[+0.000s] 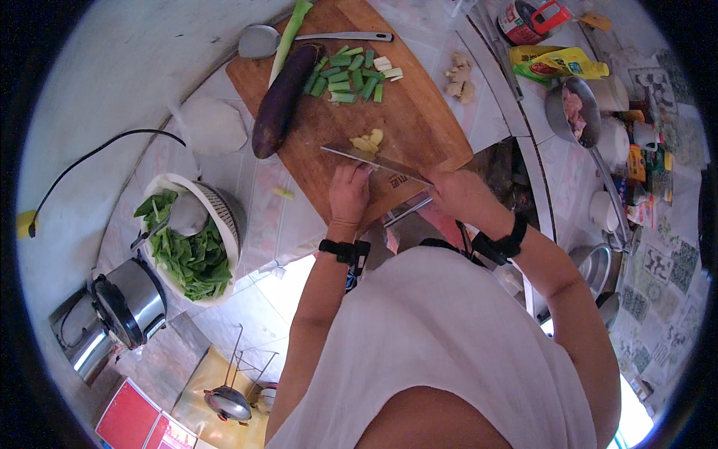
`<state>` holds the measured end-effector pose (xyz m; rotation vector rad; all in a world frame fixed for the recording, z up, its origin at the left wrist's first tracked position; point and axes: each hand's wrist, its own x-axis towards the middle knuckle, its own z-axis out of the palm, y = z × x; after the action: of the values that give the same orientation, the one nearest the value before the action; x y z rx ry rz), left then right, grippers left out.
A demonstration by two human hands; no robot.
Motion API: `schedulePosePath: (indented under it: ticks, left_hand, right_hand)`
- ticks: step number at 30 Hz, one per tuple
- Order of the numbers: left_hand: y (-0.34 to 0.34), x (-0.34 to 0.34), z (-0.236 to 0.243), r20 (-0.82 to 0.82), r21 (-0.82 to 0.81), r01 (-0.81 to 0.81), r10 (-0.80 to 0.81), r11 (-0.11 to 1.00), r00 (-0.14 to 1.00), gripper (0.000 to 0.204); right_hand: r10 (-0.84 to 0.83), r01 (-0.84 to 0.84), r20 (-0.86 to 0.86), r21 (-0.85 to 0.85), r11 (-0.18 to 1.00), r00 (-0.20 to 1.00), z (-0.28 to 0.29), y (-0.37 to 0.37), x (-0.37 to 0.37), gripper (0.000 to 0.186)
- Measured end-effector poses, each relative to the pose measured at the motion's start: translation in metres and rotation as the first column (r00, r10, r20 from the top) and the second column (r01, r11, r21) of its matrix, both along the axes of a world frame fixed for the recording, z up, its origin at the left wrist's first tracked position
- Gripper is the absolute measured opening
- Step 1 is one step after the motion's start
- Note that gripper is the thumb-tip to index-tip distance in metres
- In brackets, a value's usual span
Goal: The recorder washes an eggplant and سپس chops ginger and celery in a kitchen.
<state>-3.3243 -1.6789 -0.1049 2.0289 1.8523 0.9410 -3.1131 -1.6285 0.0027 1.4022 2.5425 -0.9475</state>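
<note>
My right hand [467,200] grips a kitchen knife [383,162] whose blade lies slantwise over the near part of a wooden cutting board [419,93]. Close behind the blade, my left hand [350,193] rests on the board with its fingers curled in. Whatever those fingers hold is hidden. Pale yellow ginger slices [368,141] lie just beyond the blade. Farther up the board are cut green onion pieces [344,77], some of them white. A dark purple eggplant [283,108] lies along the board's left side, beside a long green onion stalk [288,41].
A metal spatula [321,36] lies across the board's far end. Ginger root [460,78] sits right of the board. Leafy greens [191,254] and a ladle fill a white basket [238,251] at left. At right stands a saucepan [557,112] with raw meat, among jars and packets.
</note>
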Motion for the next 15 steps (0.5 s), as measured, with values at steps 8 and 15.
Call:
schedulePosePath:
  ticks: [8, 15]
  left_hand:
    - [-0.003, -0.001, -0.011, -0.127, 0.048, -0.002, 0.008, 0.999, 0.992, 0.019]
    - [-0.004, 0.002, -0.014, -0.114, 0.014, -0.055, 0.056, 0.998, 0.992, 0.02]
  right_hand:
    - [0.1, -0.105, 0.119, 0.037, 0.994, 0.988, 0.008, -0.011, 0.005, 0.033]
    - [0.159, -0.176, 0.224, 0.056, 0.983, 0.962, 0.014, -0.008, 0.0, 0.035]
